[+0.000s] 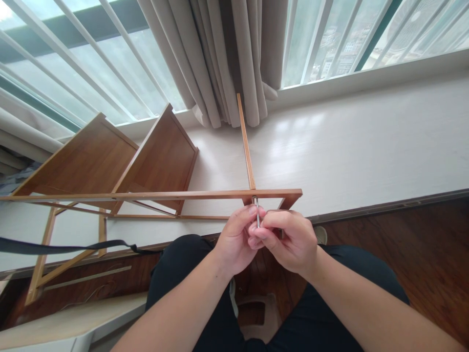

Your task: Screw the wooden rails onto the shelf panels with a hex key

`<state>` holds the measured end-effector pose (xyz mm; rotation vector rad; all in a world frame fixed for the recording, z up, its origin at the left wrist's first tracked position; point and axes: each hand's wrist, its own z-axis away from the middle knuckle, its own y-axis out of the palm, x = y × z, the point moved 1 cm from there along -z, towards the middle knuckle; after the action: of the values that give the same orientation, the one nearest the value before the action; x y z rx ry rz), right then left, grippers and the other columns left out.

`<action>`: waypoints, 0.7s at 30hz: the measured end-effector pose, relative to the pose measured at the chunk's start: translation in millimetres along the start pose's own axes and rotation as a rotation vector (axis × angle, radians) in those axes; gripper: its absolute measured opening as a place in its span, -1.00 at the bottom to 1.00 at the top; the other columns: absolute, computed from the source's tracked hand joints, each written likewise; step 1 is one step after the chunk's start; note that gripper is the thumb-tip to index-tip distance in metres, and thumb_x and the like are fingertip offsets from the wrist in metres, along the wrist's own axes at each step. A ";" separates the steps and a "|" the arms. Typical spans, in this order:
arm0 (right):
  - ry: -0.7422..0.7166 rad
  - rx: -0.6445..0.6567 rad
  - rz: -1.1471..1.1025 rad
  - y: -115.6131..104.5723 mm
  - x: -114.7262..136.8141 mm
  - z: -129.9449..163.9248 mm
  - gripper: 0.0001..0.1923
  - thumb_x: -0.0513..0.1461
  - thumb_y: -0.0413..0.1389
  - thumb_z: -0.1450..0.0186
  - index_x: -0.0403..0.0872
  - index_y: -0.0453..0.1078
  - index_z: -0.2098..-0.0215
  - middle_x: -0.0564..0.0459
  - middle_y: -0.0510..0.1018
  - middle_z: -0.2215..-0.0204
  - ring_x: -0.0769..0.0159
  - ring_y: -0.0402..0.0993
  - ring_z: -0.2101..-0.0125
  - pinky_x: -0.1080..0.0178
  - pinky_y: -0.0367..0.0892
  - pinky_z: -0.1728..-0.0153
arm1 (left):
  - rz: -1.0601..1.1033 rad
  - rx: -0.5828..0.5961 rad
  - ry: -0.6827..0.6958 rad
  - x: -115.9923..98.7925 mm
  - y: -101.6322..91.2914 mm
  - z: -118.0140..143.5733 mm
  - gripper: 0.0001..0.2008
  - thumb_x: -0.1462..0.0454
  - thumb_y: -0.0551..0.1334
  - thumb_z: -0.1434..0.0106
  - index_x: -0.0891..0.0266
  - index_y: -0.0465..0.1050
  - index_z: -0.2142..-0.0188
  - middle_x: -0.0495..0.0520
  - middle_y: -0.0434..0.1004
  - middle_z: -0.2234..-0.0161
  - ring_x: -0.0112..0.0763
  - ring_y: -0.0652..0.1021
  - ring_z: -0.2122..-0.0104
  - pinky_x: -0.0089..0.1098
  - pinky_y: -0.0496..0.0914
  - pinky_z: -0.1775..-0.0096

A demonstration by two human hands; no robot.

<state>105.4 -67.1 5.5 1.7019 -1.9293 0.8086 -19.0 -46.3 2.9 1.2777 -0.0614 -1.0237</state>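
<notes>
Both hands meet at the near rail of a wooden frame (154,195), just below the joint where a thin crossbar (245,144) runs away toward the curtain (227,58). Between them stands a small metal key (257,211), upright, its top end entering the underside of the rail right at that joint. The left hand (234,239) is curled nearly closed, thumb and forefinger pinching the key's lower part. The right hand (291,239) is likewise curled, its fingertips closing on the same shaft from the other side, so the tool is gripped from both sides and kept in line with the joint. Such a thin tool is easier to keep steady with two hands close together, which seems to be why they crowd so tightly.

The frame lies on its side across the pale window ledge (366,142), with its near rail overhanging the ledge edge toward the person's lap. That puts the joint within easy reach, directly above the knees (183,264). Two brown shelf panels (157,161) slope up at the left, already fixed into the frame, and their far edges rest near the window (91,73). A dark strap (66,247) trails across the lower left, well apart from the hands. The dark wood floor (421,254) shows beyond the right knee.
</notes>
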 end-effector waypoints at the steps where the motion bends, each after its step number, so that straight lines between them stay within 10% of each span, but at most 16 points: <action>1: -0.004 0.008 -0.010 0.0 0.0 -0.2 -0.91 -0.37 0.16 -0.37 -0.08 0.38 0.21 0.09 0.62 0.47 0.39 0.57 0.47 0.36 0.47 0.38 | -0.002 -0.003 -0.001 0.2 -0.2 0.2 -0.74 0.18 0.44 -0.15 0.33 0.51 0.49 -0.11 0.24 0.74 -0.66 0.26 0.71 -0.64 0.26 0.59; 21: -0.085 0.042 0.075 0.1 1.4 -5.8 -0.97 -0.33 0.19 -0.38 -0.11 0.44 0.21 0.05 0.55 0.50 0.42 0.39 0.52 0.33 0.32 0.45 | -0.002 -0.064 0.017 -1.3 5.0 2.0 -0.76 0.19 0.51 -0.05 0.30 0.55 0.45 -0.08 0.36 0.65 -0.62 0.37 0.65 -0.61 0.35 0.54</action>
<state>104.9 -64.2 10.6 1.7231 -2.0576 0.8224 -17.9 -47.2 8.3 1.2278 -0.0144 -1.0090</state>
